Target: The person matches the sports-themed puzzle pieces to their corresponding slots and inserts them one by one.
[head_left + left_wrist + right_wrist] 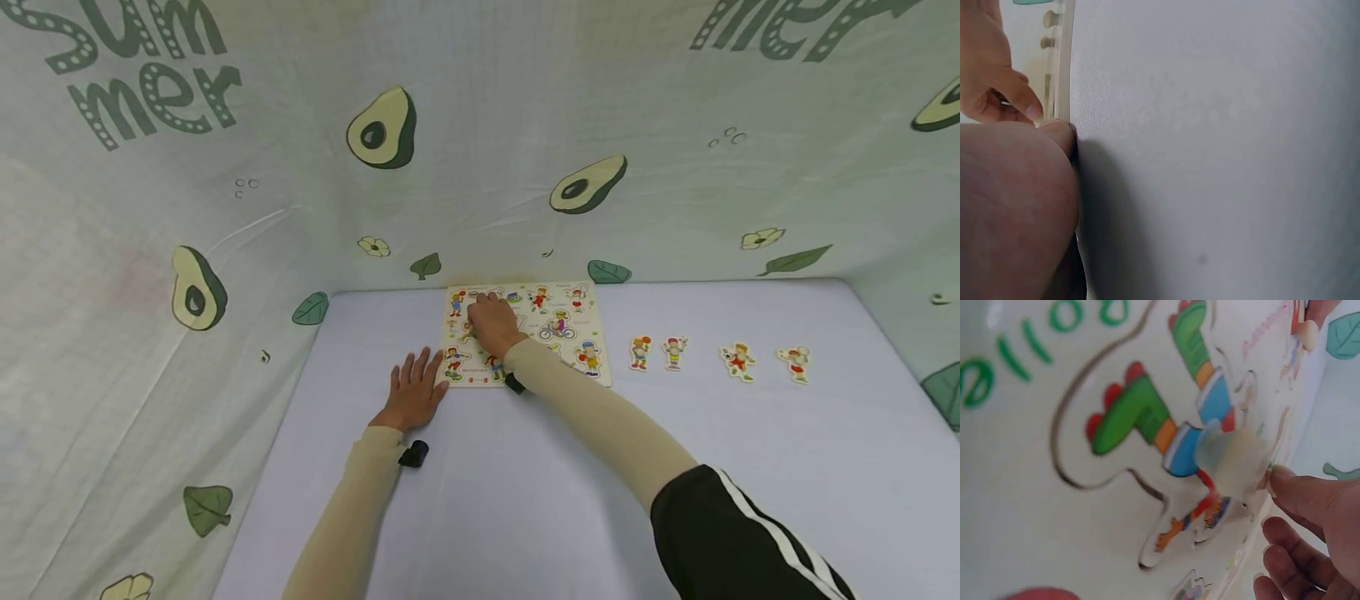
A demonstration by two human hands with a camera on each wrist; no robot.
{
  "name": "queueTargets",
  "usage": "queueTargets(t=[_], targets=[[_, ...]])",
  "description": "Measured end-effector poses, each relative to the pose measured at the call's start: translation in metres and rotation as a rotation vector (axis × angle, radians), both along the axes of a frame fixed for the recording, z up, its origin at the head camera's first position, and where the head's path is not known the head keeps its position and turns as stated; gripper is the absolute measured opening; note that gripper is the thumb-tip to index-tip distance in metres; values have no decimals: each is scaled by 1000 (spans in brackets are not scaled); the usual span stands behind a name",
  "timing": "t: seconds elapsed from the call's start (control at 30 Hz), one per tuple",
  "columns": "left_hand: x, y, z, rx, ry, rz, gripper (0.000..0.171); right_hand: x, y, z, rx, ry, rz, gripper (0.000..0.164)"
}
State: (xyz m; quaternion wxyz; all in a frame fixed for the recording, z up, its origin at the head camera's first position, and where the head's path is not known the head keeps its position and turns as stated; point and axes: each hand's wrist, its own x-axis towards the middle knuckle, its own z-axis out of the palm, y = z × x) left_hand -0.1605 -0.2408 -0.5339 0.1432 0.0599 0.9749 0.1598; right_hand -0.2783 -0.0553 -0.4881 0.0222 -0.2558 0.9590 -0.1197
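Steadiness should help: brace the board with the spread, empty left hand; what the curled right hand holds is unclear.

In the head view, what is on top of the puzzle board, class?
The puzzle board carries sports figures, including a cyclist. The right grip and sleeve cover part of it, so what lies beneath them cannot be seen.

Worn on the head, one camera looks forward and down from well above, catching most of the board, the tabletop and the printed cloth behind. The left-wrist view is low and sideways, mostly tabletop, the board's edge at left. The right-wrist one looks aslant across the board, very near; all three share it.
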Motion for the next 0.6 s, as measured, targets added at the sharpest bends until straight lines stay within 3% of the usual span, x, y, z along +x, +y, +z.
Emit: queueTargets(t=[0.33, 0.6], targets=[[-2, 3, -2, 6, 10, -9, 66, 1, 4, -1, 1, 8, -7, 12], [0, 1, 3, 2, -30, 6, 66, 15, 19, 10, -46, 37, 16, 18]])
